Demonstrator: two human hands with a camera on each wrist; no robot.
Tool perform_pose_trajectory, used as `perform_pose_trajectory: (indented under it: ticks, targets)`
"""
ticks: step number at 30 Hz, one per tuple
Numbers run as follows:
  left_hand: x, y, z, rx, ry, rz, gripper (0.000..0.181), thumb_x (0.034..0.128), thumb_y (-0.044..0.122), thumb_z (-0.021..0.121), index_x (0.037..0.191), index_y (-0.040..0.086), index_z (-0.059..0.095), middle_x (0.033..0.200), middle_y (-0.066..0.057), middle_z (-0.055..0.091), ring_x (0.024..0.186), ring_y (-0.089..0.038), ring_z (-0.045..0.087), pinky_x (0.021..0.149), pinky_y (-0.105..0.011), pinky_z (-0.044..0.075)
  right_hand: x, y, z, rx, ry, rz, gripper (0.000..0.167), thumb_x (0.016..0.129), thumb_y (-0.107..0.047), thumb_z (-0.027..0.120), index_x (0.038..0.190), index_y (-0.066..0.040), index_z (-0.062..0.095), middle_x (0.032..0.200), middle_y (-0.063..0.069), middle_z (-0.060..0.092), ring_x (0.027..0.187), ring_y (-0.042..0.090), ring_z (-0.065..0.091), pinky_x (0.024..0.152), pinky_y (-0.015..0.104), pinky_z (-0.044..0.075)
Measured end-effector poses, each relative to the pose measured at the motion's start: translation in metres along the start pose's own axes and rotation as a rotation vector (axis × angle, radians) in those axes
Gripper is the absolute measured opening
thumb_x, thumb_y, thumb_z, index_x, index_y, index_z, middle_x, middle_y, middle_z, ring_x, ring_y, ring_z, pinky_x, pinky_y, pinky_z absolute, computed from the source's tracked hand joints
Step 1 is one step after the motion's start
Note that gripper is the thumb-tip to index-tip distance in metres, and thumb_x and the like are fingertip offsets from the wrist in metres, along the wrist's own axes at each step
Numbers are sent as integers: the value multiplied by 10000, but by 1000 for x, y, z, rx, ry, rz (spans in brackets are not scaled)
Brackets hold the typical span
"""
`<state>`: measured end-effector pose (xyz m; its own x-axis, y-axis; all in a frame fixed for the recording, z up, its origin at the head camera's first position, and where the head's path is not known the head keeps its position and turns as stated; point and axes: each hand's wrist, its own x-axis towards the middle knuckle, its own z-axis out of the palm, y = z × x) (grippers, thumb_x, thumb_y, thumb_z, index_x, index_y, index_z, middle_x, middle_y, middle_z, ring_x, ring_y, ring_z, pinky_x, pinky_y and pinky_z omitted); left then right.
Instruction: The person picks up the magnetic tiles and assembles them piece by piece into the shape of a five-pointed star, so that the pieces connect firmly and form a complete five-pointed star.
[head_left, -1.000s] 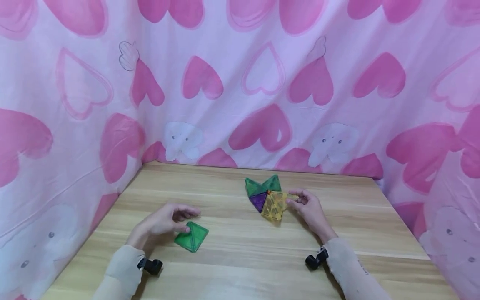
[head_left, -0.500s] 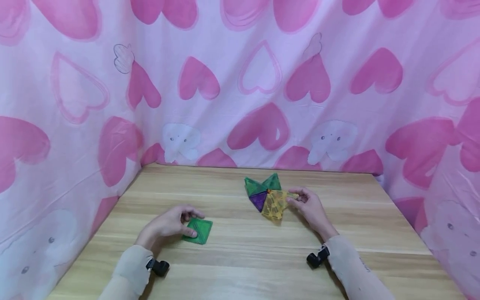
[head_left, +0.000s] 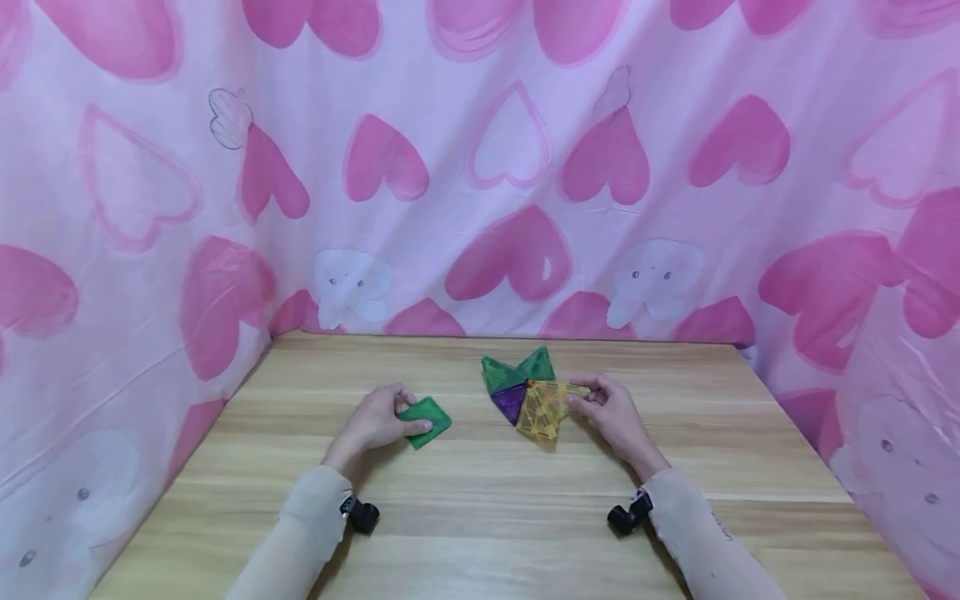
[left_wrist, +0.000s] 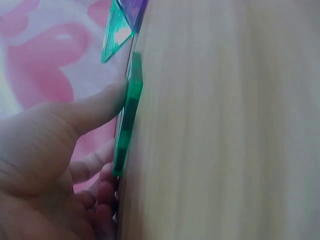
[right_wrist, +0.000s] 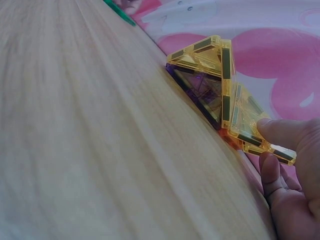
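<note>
My left hand pinches a green square magnetic tile, thumb on top and fingers beneath. In the left wrist view the tile appears edge-on, close to the wooden surface. To its right stands a group of joined magnetic tiles: green triangles at the back, a purple triangle at the left and yellow tiles at the front. My right hand pinches the group's right yellow corner. Seen from the right wrist, the yellow tiles stand up at angles, above the purple piece.
The group sits toward the back of the wooden table. A pink heart-print cloth hangs behind the table and along both sides. Each wrist carries a small black camera, such as the left one.
My left hand has gripped the green square tile and carried it right and away from me, closer to the group. My right hand keeps its hold on the yellow corner.
</note>
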<state>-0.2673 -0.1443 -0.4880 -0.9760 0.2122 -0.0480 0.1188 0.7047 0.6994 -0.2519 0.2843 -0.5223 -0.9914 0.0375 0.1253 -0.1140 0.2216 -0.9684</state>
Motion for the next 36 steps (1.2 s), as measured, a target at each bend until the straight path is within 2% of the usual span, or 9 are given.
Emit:
perform_pose_trajectory:
  ticks: [2, 6, 12, 16, 19, 21, 25, 31, 36]
  targets:
    - [5, 5, 7, 8, 17, 3, 397, 924, 317, 944, 1141, 105, 689, 990, -73, 621, 909, -229, 565, 794, -368, 478, 0, 1, 1, 1, 0, -5, 454, 984, -94, 858, 1375, 53, 682, 1005, 131, 681, 800, 102, 592, 642, 197, 503]
    - [13, 15, 18, 42, 22, 44, 427, 937, 383, 923, 1163, 103, 693, 1016, -54, 631, 935, -218, 570, 853, -390, 437, 0, 2, 3, 16, 16, -12, 437, 973, -81, 866, 1355, 45, 697, 983, 125, 677, 784, 104, 588, 625, 194, 492]
    - [14, 16, 20, 66, 13, 63, 506, 919, 426, 932, 1244, 115, 700, 1060, -33, 661, 962, -218, 583, 921, -460, 414, -2, 2, 11, 8, 0, -8, 446, 976, -116, 875, 1356, 35, 699, 957, 86, 676, 779, 107, 588, 617, 202, 498]
    - [13, 13, 15, 55, -75, 135, 774, 837, 382, 1005, 1492, 159, 658, 1283, -53, 664, 1132, -239, 592, 1103, -627, 420, -3, 2, 9, -1, 22, 1, 443, 967, -105, 878, 1347, 33, 697, 941, 83, 671, 759, 108, 578, 585, 200, 484]
    - [14, 15, 12, 39, -158, 188, 959, 782, 355, 1046, 1614, 211, 590, 1389, -93, 608, 1219, -270, 569, 1135, -691, 428, -2, -1, 5, -12, 47, 10, 462, 971, -99, 868, 1367, 33, 669, 1029, 108, 654, 831, 125, 584, 639, 197, 510]
    - [16, 17, 10, 34, -188, 201, 971, 781, 343, 1048, 1626, 228, 584, 1400, -103, 584, 1228, -276, 559, 1113, -650, 470, -2, -3, 3, -34, 56, 11, 486, 987, -112, 854, 1397, 32, 638, 1119, 127, 618, 904, 143, 571, 710, 201, 522]
    - [18, 19, 8, 13, -205, 206, 920, 814, 297, 1027, 1619, 217, 589, 1360, -101, 575, 1207, -271, 557, 1072, -561, 519, 1, -8, 1, -88, 95, -7, 500, 1021, -158, 824, 1440, 13, 612, 1241, 165, 560, 996, 169, 522, 812, 207, 498]
    - [19, 18, 6, 13, -227, 172, 918, 849, 387, 996, 1646, 266, 555, 1372, -75, 585, 1222, -260, 581, 1114, -586, 498, 1, -23, 4, -97, 148, -47, 486, 1067, -167, 762, 1496, -14, 592, 1385, 171, 498, 1125, 187, 456, 941, 260, 434]
    - [17, 12, 8, 51, -231, 198, 875, 926, 405, 925, 1684, 249, 516, 1181, -76, 563, 1059, -226, 532, 925, -412, 498, -3, -50, 22, -91, 114, -154, 410, 1069, -134, 747, 1445, -16, 630, 1363, 125, 533, 1145, 185, 467, 939, 266, 420]
